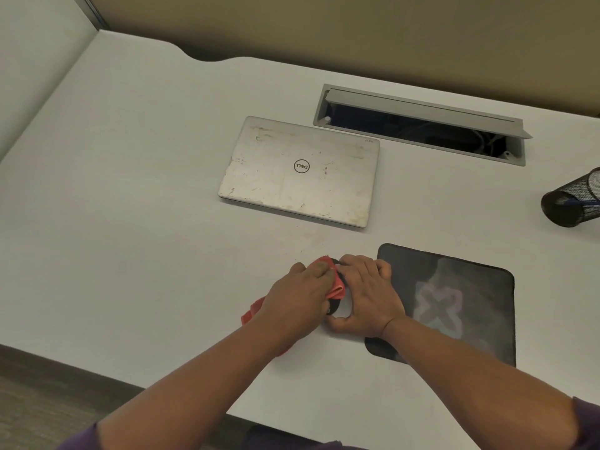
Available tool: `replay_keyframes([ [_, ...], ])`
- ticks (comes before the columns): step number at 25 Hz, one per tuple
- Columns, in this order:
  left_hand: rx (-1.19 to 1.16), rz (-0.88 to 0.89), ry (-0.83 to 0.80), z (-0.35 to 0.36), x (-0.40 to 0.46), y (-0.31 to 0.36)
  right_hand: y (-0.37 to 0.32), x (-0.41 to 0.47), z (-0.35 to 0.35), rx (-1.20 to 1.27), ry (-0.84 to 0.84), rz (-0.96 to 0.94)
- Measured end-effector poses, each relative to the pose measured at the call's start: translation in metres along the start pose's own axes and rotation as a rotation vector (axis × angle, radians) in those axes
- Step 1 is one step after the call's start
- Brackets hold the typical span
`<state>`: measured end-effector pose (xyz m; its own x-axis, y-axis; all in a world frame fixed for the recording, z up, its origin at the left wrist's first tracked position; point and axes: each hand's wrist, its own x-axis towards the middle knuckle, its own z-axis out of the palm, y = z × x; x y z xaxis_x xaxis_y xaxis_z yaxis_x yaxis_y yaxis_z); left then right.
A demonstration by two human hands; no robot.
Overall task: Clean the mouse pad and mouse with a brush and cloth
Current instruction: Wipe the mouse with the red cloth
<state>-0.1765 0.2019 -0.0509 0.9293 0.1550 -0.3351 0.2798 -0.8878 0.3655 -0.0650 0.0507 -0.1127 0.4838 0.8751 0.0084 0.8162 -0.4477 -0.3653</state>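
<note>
A black mouse (334,307) sits on the white desk just left of the dark mouse pad (461,300), which bears a pale cross-shaped print. My right hand (365,293) curls round the mouse and covers most of it. My left hand (298,297) grips a red cloth (332,280) and presses it against the mouse's left side. The cloth's loose end trails out under my left wrist. No brush is in view.
A closed silver laptop (300,172) lies behind my hands. An open cable tray (418,125) is set into the desk at the back right. A black mesh pen holder (573,203) stands at the right edge. The desk's front edge runs diagonally at lower left.
</note>
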Motion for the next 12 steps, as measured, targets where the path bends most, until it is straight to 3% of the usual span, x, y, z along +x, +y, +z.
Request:
replay_keyframes([
  [12,0.077,-0.020,-0.046,-0.014,0.014,0.012,0.000,0.001,-0.001,-0.007,-0.018,0.015],
])
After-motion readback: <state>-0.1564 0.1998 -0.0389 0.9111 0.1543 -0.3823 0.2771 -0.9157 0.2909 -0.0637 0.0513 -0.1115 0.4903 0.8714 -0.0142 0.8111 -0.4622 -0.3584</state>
